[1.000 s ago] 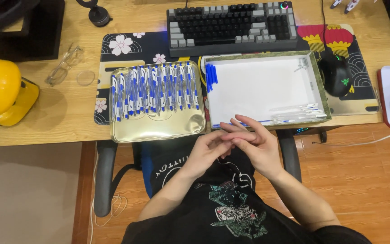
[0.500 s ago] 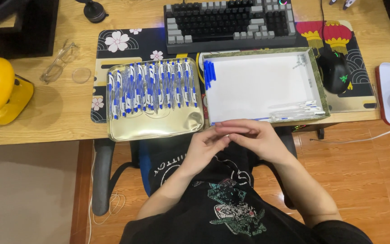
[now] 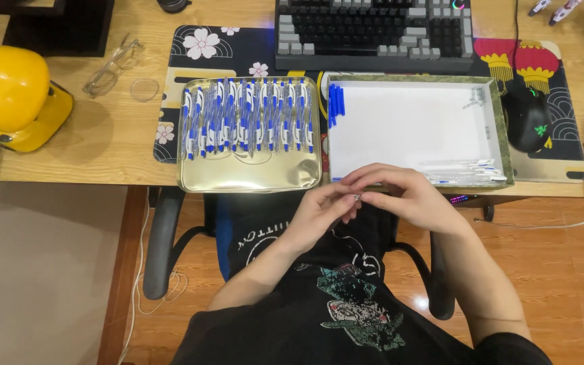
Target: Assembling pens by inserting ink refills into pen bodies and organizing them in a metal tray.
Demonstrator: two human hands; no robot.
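Hands (image 3: 366, 199) joined below white box (image 3: 414, 128); gold tray (image 3: 248, 172) beside.

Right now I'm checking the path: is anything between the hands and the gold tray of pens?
Nothing visible. The left hand and right hand meet just below the desk edge; the gold tray lies just up-left, its near strip bare.

A black short-sleeved tee was worn, with white curved lettering across the chest and a green-and-pink graphic printed lower down. Forearms were left bare, no watch or rings could be seen on the left hand (image 3: 319, 213) or right hand (image 3: 410, 199).
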